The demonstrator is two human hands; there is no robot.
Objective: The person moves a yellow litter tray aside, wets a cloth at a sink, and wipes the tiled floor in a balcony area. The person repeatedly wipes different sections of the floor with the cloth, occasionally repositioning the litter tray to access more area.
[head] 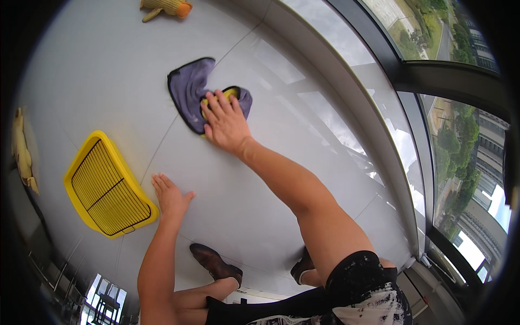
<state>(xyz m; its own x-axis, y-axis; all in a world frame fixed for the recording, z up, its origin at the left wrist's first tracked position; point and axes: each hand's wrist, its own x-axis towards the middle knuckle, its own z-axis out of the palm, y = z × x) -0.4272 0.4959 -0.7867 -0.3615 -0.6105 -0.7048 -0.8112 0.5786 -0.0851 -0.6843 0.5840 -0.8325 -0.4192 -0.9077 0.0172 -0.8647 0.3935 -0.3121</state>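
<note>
A purple-grey cloth [185, 91] with a dark edge and a yellow underside lies partly folded on the tiled floor [252, 195]. My right hand [227, 122] presses on its folded part with the fingers spread. My left hand [172, 199] rests palm down on the floor, fingers apart, holding nothing. Just left of that hand stands a yellow plastic tray [140, 193] with a dark wire grid [105, 187] over it.
A yellow plush toy [166, 7] with an orange end lies at the top. Another pale yellow soft toy [23, 150] is at the far left. Along the right runs a window ledge [345, 61] below dark-framed windows. My brown shoes [211, 260] are near the bottom.
</note>
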